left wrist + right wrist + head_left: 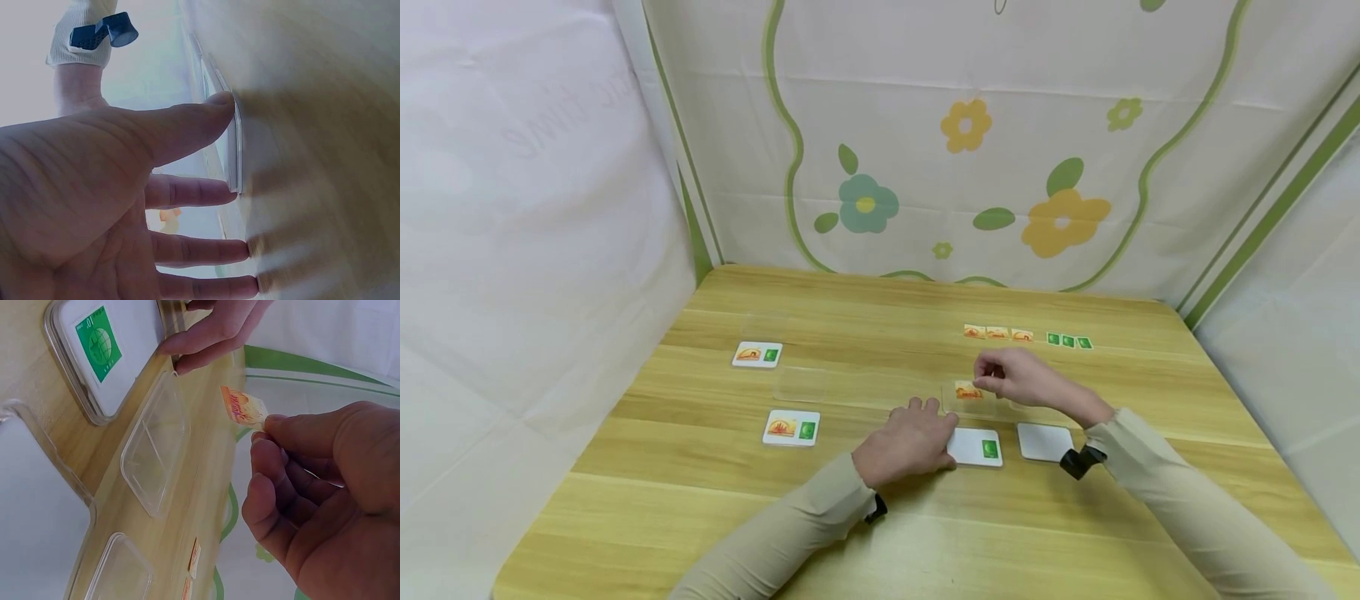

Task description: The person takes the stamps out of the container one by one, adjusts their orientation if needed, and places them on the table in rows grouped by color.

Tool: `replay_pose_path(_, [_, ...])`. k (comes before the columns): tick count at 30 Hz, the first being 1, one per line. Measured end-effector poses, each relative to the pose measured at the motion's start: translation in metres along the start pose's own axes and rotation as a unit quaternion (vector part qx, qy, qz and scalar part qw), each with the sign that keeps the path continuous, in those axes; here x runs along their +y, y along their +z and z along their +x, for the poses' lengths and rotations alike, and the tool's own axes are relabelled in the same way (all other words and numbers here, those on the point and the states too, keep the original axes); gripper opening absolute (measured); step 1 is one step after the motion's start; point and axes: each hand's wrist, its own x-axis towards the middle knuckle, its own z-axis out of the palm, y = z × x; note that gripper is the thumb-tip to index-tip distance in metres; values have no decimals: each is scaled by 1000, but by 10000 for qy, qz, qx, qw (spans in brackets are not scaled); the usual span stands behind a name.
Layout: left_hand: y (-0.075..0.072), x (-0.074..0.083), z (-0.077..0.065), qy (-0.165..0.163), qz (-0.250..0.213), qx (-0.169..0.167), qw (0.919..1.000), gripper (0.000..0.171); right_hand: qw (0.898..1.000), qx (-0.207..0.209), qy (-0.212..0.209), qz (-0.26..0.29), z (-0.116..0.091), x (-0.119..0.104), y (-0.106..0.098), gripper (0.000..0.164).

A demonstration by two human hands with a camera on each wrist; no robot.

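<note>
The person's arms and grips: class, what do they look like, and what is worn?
The left sleeve and right sleeve are long and beige; a small black device sits at each wrist. The left grip and right grip are ungloved.

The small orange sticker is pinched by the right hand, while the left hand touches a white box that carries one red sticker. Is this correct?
Not quite: the white box carries one green sticker, not a red one, as the right wrist view shows. The right hand does pinch the small orange sticker, and the left hand does touch the box.
</note>
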Motion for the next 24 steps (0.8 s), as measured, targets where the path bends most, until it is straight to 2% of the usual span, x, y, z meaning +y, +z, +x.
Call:
replay_pose_path(9, [0,0,1,-12,-35,-36,10000,44,9999,-126,3,40,9,7,1,6])
replay_pose_path(24, [1,-1,0,22,17,71,10000,43,9999,-33,135,-42,24,14,-1,6])
